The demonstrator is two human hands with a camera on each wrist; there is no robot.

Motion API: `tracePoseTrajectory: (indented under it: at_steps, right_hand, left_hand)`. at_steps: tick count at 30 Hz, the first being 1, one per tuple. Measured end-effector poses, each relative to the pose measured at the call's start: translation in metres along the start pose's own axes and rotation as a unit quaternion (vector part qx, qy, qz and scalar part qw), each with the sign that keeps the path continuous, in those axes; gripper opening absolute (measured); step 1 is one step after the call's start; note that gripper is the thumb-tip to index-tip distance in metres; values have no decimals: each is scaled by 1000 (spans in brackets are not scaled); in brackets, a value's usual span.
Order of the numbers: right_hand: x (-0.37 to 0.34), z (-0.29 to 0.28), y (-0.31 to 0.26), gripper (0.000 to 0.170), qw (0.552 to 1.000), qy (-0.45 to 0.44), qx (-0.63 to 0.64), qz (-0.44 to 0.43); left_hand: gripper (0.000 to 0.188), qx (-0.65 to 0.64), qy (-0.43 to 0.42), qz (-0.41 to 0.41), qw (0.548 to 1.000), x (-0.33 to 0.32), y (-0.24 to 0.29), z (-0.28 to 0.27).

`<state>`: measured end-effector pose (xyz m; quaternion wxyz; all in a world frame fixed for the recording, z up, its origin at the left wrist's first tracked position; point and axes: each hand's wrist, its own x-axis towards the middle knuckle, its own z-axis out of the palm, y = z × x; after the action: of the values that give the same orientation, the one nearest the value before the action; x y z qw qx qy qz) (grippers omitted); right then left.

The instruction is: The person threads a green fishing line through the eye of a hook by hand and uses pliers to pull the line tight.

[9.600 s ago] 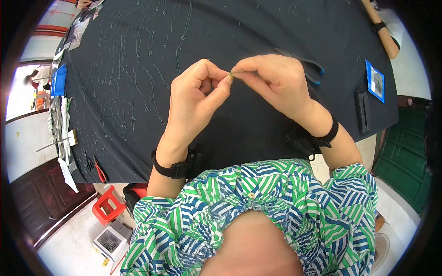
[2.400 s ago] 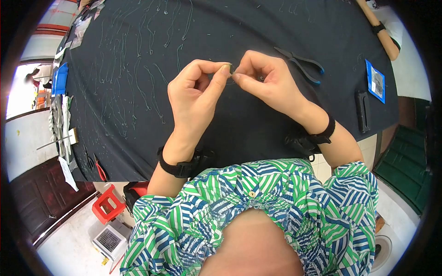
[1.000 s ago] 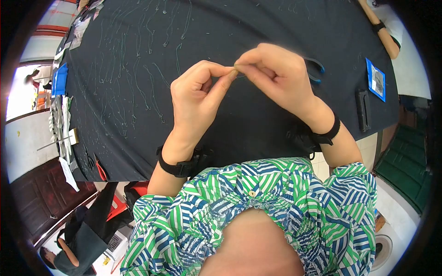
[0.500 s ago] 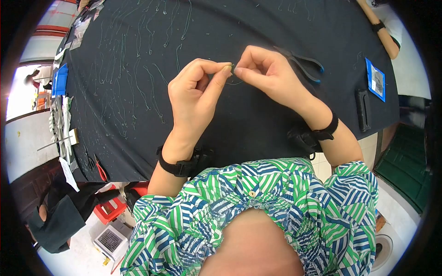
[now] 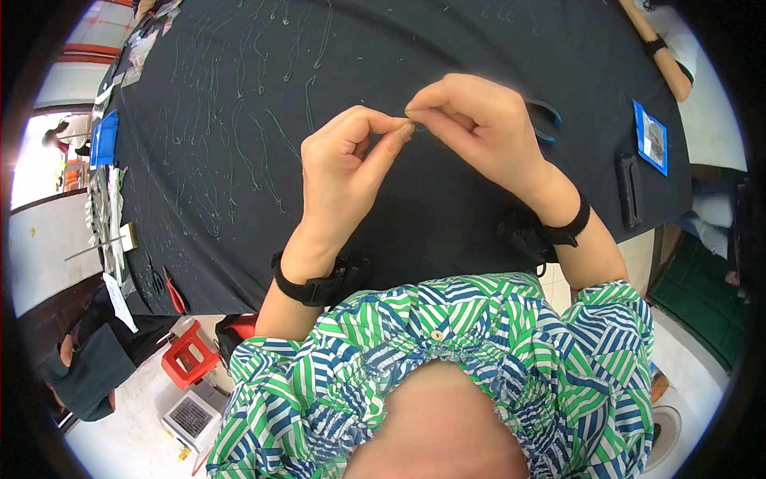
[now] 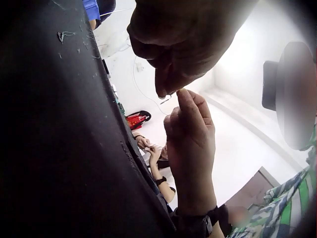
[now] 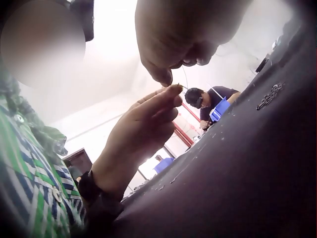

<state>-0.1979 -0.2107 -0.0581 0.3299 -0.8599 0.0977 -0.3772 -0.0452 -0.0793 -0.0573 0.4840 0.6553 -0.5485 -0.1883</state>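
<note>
Above the black cloth [image 5: 463, 231], both hands meet at their fingertips. The left hand [image 5: 343, 164] pinches a thin thread between thumb and forefinger, its other fingers curled. Thumb and forefinger of the right hand [image 5: 491, 132] pinch at the same spot, with a bit of dark green thread [image 5: 422, 128] showing just below. In the left wrist view a tiny dark piece [image 6: 166, 100] juts out beside the fingertips; what it is I cannot tell. The right wrist view shows a short end [image 7: 179, 84] standing above the left fingertips. The fingers hide most of the thread.
Looped green threads [image 5: 309, 100] lie across the cloth's left half. Pliers [image 5: 550, 120] with blue-tipped handles are partly behind the right hand. Rightward are a blue packet [image 5: 653, 142] and a black case [image 5: 629, 191]. Red-handled pliers [image 5: 174, 294] lie near the lower-left edge.
Since half a second ago the right hand has turned and risen slightly, its fingertips now against the left ones, and it covers more of the pliers. A person at lower left has shifted.
</note>
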Motion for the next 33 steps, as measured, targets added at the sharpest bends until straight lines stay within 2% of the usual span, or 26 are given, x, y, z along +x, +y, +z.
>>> tracePoseTrajectory:
  at_steps: [6, 12, 15, 19, 21, 28, 33]
  right_hand:
    - [-3, 2, 8, 9, 963, -54, 163, 208]
    - [-2, 8, 13, 17, 902, -116, 282, 305]
    - [-3, 11, 10, 17, 894, -138, 286, 317]
    - [-9, 14, 12, 17, 889, -180, 297, 298]
    - [-10, 15, 4, 15, 899, -191, 258, 296]
    - [-9, 15, -14, 10, 943, -213, 142, 213]
    - [-12, 16, -14, 10, 922, -281, 173, 203]
  left_hand:
    - [5, 12, 2, 1, 1000, 0, 3, 0]
    - [7, -32, 74, 46, 996, 2, -8, 6]
    - [5, -61, 108, 34, 992, 2, -9, 6]
    - [3, -124, 123, -27, 984, 2, -10, 5]
    - [5, -183, 122, -67, 973, 1, -10, 4]
    - [14, -398, 109, -160, 897, 3, 1, 0]
    - [14, -390, 83, -186, 898, 2, -2, 0]
